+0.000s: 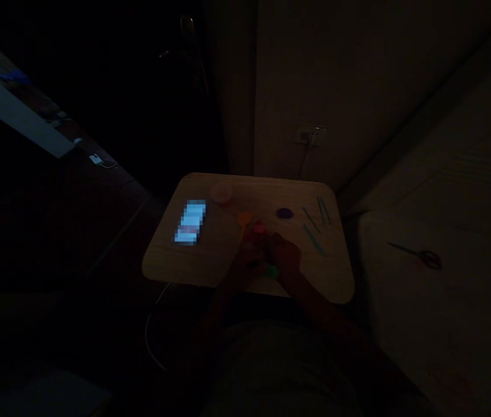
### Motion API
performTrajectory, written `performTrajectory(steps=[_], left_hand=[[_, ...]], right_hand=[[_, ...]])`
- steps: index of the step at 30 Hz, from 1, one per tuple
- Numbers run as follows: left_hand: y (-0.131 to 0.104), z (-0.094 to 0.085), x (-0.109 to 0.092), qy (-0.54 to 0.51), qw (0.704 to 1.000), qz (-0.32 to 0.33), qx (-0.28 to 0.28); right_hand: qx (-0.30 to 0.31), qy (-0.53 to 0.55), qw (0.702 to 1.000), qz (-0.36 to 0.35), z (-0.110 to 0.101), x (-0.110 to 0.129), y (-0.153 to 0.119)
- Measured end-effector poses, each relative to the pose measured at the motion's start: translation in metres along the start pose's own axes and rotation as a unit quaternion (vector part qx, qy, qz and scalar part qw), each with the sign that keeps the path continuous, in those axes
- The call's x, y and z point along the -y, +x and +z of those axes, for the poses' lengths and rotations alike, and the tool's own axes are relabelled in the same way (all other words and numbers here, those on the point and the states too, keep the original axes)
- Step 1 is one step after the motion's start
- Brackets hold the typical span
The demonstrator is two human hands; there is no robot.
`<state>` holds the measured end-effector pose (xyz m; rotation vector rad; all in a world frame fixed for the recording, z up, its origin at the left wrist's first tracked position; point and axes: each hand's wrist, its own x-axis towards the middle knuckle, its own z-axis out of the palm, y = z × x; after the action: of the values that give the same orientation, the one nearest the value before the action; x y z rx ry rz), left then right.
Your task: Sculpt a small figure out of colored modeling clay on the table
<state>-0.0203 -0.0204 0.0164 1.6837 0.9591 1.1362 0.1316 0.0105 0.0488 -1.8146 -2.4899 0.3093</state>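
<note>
The left hand and right hand curl close together, low in the middle of the frame, maybe to steady the small red thing between them. It's too dark for me to tell what either one grips.

The table has a wood-grain top, smooth and mostly matt. The tub looks like thin, translucent plastic. The orange piece and the blue sticks look like smooth plastic; the purple disc is dull, its material unclear. The red piece and green piece show bright colour, but their finish is lost in the dark. The scissors seem to have metal blades. The socket looks like smooth plastic, the door fitting like glossy metal. The wall is matt.
</note>
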Motion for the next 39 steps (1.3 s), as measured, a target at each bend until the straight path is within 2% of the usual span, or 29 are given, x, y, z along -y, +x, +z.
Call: performTrajectory(steps=[5, 12, 31, 35, 39], left_hand=[[0.001, 0.001, -0.002, -0.011, 1.000, -0.022, 0.017], [0.004, 0.001, -0.009, 0.005, 0.999, -0.036, 0.012], [0.001, 0.000, -0.003, 0.009, 0.999, -0.031, 0.017], [-0.001, 0.003, -0.004, 0.089, 0.996, -0.001, -0.013], [-0.008, 0.009, -0.006, 0.235, 0.968, 0.040, -0.082]], right_hand=[[0.012, -0.005, 1.000, -0.006, -0.003, 0.003, 0.002], [0.000, 0.015, 1.000, -0.021, -0.003, 0.000, 0.000], [-0.012, 0.044, 0.999, -0.008, 0.000, -0.005, -0.002], [-0.010, 0.047, 0.999, -0.001, 0.000, -0.006, -0.004], [-0.018, 0.052, 0.998, -0.007, 0.001, -0.006, -0.004]])
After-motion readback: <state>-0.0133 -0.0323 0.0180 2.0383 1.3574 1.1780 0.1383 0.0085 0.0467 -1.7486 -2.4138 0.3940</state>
